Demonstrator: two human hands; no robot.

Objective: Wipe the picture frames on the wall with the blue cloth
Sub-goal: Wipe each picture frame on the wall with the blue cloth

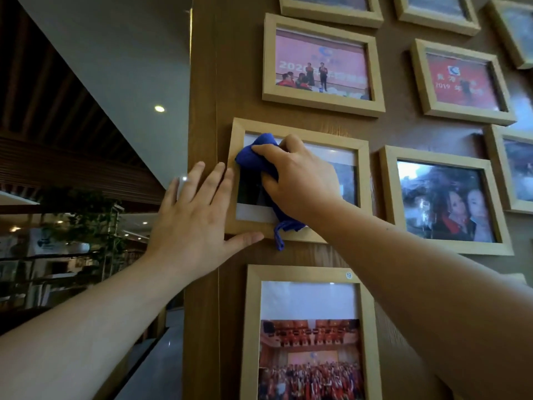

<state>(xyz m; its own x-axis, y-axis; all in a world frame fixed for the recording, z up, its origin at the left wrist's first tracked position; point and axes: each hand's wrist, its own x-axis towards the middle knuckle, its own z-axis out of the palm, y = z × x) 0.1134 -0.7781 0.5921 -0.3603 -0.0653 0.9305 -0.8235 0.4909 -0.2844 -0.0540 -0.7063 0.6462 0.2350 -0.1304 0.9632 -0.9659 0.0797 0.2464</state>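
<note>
A light wooden picture frame (364, 174) hangs at the left edge of a brown wooden wall. My right hand (300, 180) presses a bunched blue cloth (255, 157) against the upper left of its glass; a tail of the cloth hangs over the frame's lower edge. My left hand (193, 217) lies flat against the wall with fingers spread, fingertips at the frame's left side and thumb under its bottom left corner. My right hand and forearm hide the middle of the picture.
Several more wooden frames hang around it: one above (323, 102), one below (308, 274), one to the right (447, 246) and others further right and up. The wall ends at a corner (189, 111) on the left, with an open dim room beyond.
</note>
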